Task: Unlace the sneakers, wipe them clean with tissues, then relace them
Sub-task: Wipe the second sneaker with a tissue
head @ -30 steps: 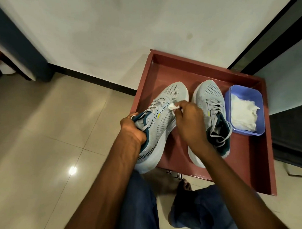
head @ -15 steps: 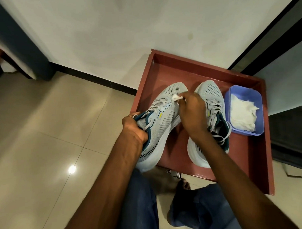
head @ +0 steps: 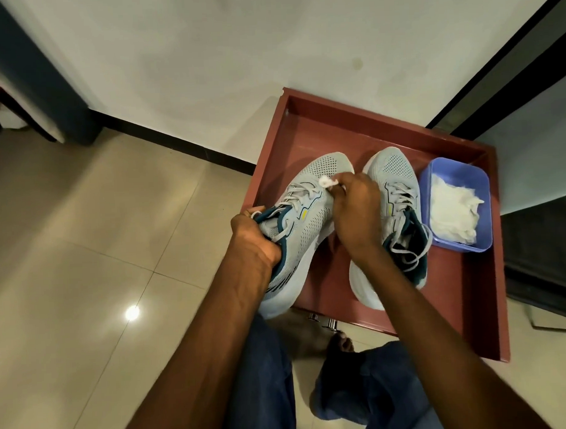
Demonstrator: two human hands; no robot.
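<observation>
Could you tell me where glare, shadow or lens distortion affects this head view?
Head view: a small round glare spot sits on the glossy floor tiles; the wide-angle lens bends the black skirting line and the red tray edges; the frame's corners fall dark; the sneakers and hands stay reasonably sharp.

grey mesh sneakers (head: 310, 219): 2 | red-brown tray (head: 471, 304): 1 | blue plastic tub (head: 481, 178): 1 | small white tissue wad (head: 424, 178): 1

A single head-worn camera looks steeply down and forward, close above the person's forearms and knees. Its wide lens bends the wall (head: 205, 56) and tiled floor (head: 67, 238) at the edges. The red tray (head: 471, 304) sits right of centre, near the lens.
</observation>
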